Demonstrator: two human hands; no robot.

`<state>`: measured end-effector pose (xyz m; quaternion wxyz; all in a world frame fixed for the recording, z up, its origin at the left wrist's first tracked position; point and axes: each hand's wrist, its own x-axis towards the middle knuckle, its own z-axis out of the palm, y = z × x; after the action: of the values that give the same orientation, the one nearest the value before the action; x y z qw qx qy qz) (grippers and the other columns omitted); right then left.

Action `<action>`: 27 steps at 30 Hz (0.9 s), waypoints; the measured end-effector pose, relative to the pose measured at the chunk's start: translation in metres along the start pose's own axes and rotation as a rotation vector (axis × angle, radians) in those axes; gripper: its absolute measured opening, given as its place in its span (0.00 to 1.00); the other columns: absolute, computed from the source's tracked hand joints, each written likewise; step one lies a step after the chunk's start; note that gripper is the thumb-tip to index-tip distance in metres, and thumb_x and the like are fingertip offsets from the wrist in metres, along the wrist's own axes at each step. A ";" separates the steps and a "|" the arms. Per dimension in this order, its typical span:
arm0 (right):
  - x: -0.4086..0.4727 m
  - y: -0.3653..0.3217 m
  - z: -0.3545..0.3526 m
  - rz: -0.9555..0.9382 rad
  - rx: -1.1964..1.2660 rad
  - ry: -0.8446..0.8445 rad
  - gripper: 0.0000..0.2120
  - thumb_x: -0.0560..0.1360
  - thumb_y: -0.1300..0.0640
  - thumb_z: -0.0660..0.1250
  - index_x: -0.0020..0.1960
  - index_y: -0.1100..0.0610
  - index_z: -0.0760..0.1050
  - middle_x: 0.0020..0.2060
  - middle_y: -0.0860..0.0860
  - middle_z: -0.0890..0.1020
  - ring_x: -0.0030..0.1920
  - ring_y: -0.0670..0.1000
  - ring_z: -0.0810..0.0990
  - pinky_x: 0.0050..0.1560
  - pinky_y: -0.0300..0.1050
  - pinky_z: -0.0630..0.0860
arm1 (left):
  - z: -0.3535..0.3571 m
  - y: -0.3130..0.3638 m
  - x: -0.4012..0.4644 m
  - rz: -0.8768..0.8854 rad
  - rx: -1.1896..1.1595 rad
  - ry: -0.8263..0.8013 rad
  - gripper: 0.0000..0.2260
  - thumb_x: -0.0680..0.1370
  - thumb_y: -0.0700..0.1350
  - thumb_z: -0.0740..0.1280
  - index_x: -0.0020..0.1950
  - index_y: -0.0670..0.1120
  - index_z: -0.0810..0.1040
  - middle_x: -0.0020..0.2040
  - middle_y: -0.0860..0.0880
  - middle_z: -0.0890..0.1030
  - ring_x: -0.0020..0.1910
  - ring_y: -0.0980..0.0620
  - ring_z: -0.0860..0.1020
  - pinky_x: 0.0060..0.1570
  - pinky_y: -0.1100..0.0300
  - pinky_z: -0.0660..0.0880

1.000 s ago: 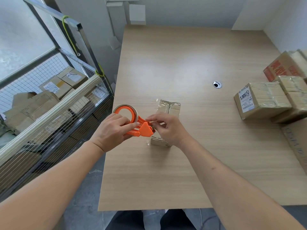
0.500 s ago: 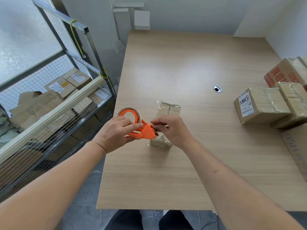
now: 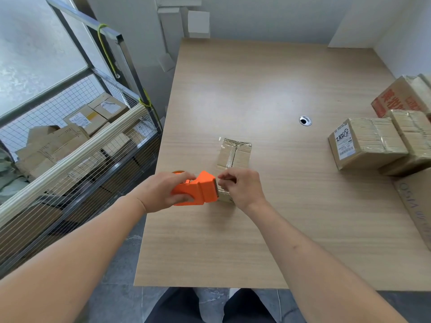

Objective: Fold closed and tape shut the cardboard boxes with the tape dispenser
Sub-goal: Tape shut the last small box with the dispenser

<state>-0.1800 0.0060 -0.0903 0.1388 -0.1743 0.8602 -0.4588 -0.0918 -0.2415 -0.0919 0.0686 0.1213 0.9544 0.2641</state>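
Now we've rolled the orange tape dispenser [image 3: 198, 190] in our left hand [image 3: 161, 194], fingers gripping it, blade facing the small box [image 3: 235, 157] at twelve o'clock on the surface [image 3: 279, 229]. Our right hand [image 3: 242, 190] pinches at the tape end, so another strip looks imminent.

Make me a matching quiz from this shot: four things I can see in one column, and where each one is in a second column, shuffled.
Things:
1. tape dispenser
2. small box
3. cable hole
4. labelled box

Places:
A. by the table's right edge, against other boxes
B. gripped in the left hand
C. set into the bare tabletop, right of centre
D. on the table in front of the right hand

Pairs: 1-B, 2-D, 3-C, 4-A
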 end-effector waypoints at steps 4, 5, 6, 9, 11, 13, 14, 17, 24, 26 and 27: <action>-0.008 0.019 -0.008 0.183 0.019 0.046 0.06 0.71 0.68 0.75 0.44 0.59 0.85 0.37 0.53 0.86 0.35 0.50 0.85 0.44 0.41 0.81 | -0.002 -0.011 -0.005 -0.021 0.025 -0.076 0.19 0.77 0.60 0.71 0.66 0.58 0.75 0.43 0.69 0.73 0.41 0.69 0.73 0.43 0.59 0.69; -0.010 0.025 -0.012 0.238 0.057 0.055 0.06 0.71 0.69 0.75 0.44 0.59 0.85 0.38 0.55 0.86 0.37 0.53 0.86 0.44 0.43 0.83 | -0.003 -0.015 -0.007 -0.029 0.017 -0.089 0.20 0.77 0.60 0.71 0.67 0.58 0.76 0.44 0.68 0.75 0.41 0.68 0.74 0.43 0.59 0.70; -0.012 0.030 -0.016 0.290 0.107 0.059 0.06 0.72 0.70 0.75 0.44 0.60 0.84 0.39 0.58 0.86 0.38 0.56 0.87 0.44 0.46 0.84 | -0.005 -0.018 -0.010 -0.038 0.003 -0.102 0.20 0.77 0.60 0.71 0.68 0.58 0.75 0.45 0.66 0.77 0.42 0.66 0.76 0.44 0.59 0.72; -0.019 0.038 -0.021 0.371 0.191 0.057 0.08 0.72 0.72 0.74 0.46 0.62 0.84 0.42 0.62 0.86 0.39 0.57 0.86 0.42 0.49 0.85 | -0.009 -0.022 -0.008 -0.065 -0.040 -0.141 0.20 0.77 0.59 0.72 0.67 0.57 0.78 0.46 0.60 0.82 0.44 0.59 0.79 0.48 0.54 0.76; -0.022 0.041 -0.020 0.395 0.214 0.069 0.11 0.72 0.73 0.74 0.51 0.62 0.84 0.44 0.62 0.85 0.37 0.55 0.85 0.39 0.45 0.85 | -0.010 -0.021 -0.001 -0.085 -0.063 -0.175 0.16 0.76 0.59 0.73 0.61 0.54 0.80 0.44 0.58 0.82 0.43 0.57 0.79 0.48 0.50 0.77; -0.024 0.043 -0.019 0.418 0.242 0.080 0.15 0.72 0.73 0.74 0.57 0.61 0.83 0.47 0.62 0.84 0.38 0.55 0.83 0.37 0.41 0.84 | -0.010 -0.023 0.008 -0.108 -0.071 -0.215 0.14 0.76 0.58 0.74 0.58 0.54 0.81 0.44 0.57 0.82 0.44 0.56 0.79 0.49 0.48 0.77; -0.024 0.045 -0.018 0.419 0.248 0.087 0.17 0.72 0.73 0.74 0.59 0.60 0.82 0.48 0.61 0.84 0.37 0.54 0.83 0.35 0.39 0.83 | -0.010 -0.024 0.012 -0.120 -0.067 -0.232 0.14 0.76 0.58 0.74 0.58 0.55 0.81 0.45 0.57 0.82 0.45 0.56 0.79 0.50 0.48 0.77; -0.025 0.049 -0.017 0.399 0.218 0.119 0.22 0.73 0.73 0.72 0.63 0.58 0.81 0.55 0.53 0.83 0.34 0.49 0.83 0.33 0.34 0.80 | -0.009 -0.029 0.022 -0.134 -0.073 -0.267 0.12 0.76 0.57 0.74 0.57 0.58 0.81 0.44 0.61 0.81 0.45 0.60 0.78 0.49 0.52 0.77; -0.026 0.062 -0.011 0.393 0.159 0.137 0.17 0.73 0.72 0.71 0.56 0.54 0.83 0.41 0.58 0.86 0.33 0.50 0.86 0.39 0.46 0.85 | -0.004 -0.038 0.034 -0.114 -0.082 -0.301 0.11 0.75 0.58 0.75 0.56 0.61 0.81 0.45 0.64 0.81 0.46 0.61 0.78 0.48 0.54 0.77; -0.026 0.066 -0.009 0.394 0.178 0.139 0.15 0.74 0.72 0.69 0.52 0.55 0.84 0.41 0.55 0.86 0.34 0.49 0.86 0.40 0.48 0.85 | -0.004 -0.039 0.037 -0.111 -0.081 -0.300 0.11 0.75 0.58 0.75 0.56 0.62 0.80 0.44 0.64 0.81 0.46 0.61 0.78 0.48 0.55 0.77; -0.025 0.068 -0.009 0.397 0.185 0.138 0.14 0.74 0.72 0.69 0.51 0.55 0.84 0.40 0.54 0.86 0.34 0.48 0.86 0.40 0.48 0.85 | -0.004 -0.040 0.039 -0.110 -0.085 -0.300 0.12 0.75 0.58 0.75 0.57 0.62 0.80 0.44 0.65 0.81 0.45 0.62 0.78 0.47 0.56 0.77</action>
<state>-0.1730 0.0585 -0.1405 0.1825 0.0435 0.8394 -0.5101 -0.1374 -0.2661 -0.1121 0.2298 0.1040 0.9265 0.2791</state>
